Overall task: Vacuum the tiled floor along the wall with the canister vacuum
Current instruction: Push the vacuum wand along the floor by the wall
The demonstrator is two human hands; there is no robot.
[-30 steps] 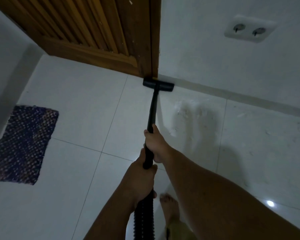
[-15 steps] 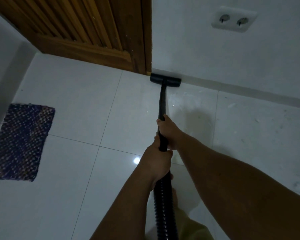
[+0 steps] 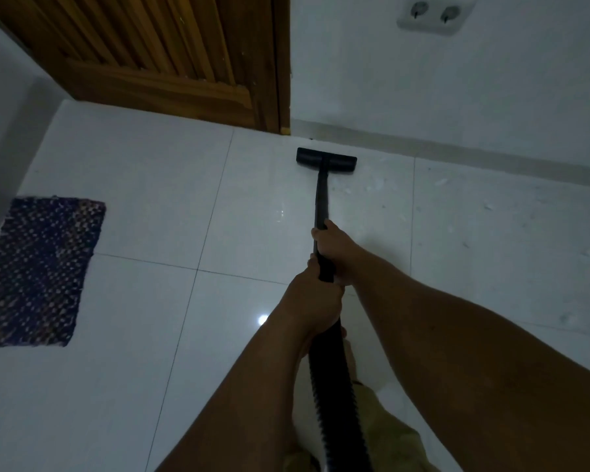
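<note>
Since the earlier frame, floor nozzle (image 3: pixel 326 159) is sitting back off the skirting w/ a strip of bare tile showing between them, where before it was tight against the wall base just right of the door frame (image 3: pixel 281 63); hands are also sitting further along the wand. Wand (image 3: pixel 321 202) is running from the nozzle toward the near side, & ribbed hose (image 3: pixel 334 386) is carrying on down past the bottom edge; canister isn't in shot. Right hand (image 3: pixel 336 248) is leading, fingers wrapped tight round the wand, & left hand (image 3: pixel 312 303) is sitting just behind it, fingers clamped round the wand where it's meeting the hose. Nozzle is lying flat on the tiled floor (image 3: pixel 133 185), roughly parallel to the skirting (image 3: pixel 457 151), near the foot of the wooden door (image 3: pixel 157 56). White flecks & scuffs are showing on the tiles right of the nozzle, along the wall side. Open tile is stretching left of the wand as far as a dark patterned mat (image 3: pixel 38 270), which is lying well apart from the nozzle near the left wall. Double wall socket (image 3: pixel 433 13) is sitting high on the far wall, right of the door. No containers showing in shot.
</note>
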